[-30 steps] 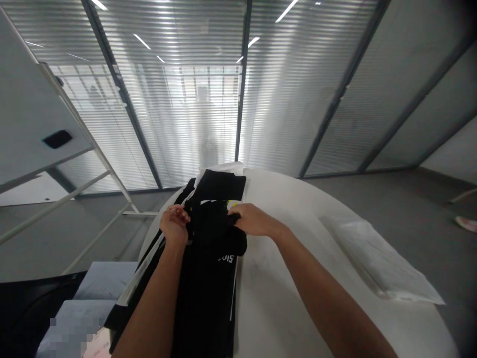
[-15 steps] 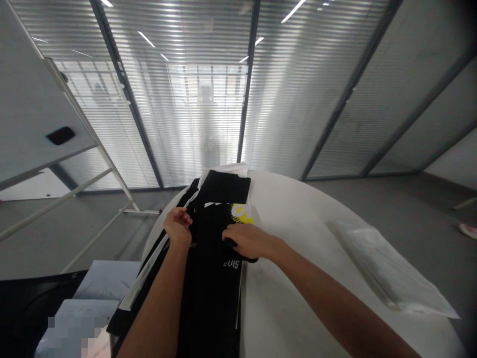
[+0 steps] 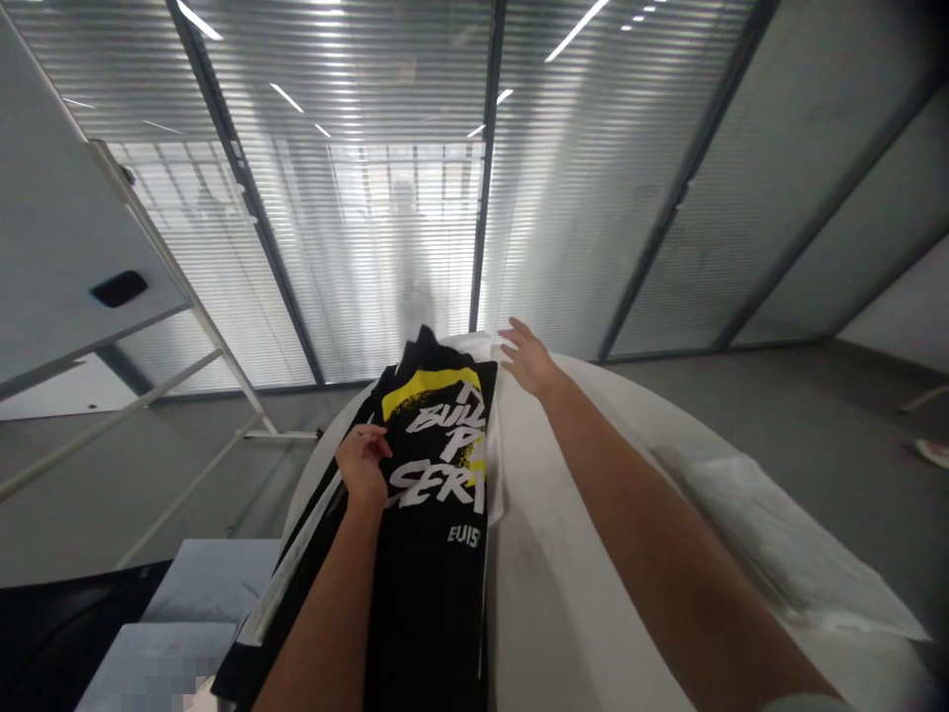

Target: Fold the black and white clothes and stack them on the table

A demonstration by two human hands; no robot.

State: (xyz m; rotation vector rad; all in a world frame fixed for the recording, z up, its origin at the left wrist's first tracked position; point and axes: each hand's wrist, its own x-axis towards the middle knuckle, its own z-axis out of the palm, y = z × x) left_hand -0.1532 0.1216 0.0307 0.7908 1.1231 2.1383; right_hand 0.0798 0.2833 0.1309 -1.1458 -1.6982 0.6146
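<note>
A black T-shirt (image 3: 437,554) with a yellow and white print lies stretched along the left side of a round white table (image 3: 563,593). My left hand (image 3: 361,463) rests on the shirt's left edge beside the print, its fingers curled on the cloth. At the far end of the shirt my right hand (image 3: 526,358) hovers with fingers spread and nothing in it. More folded cloth, black and white, shows under the shirt's far end.
A clear plastic bag (image 3: 771,554) lies on the table's right side. A white board on a slanted metal frame (image 3: 111,287) stands at the left. Grey blocks (image 3: 185,603) sit low at the left. Glass walls with blinds close off the room behind.
The bunched top part of the shirt has been spread away from me, baring the printed front. My right hand let go and moved to the far end. The left hand stayed put.
</note>
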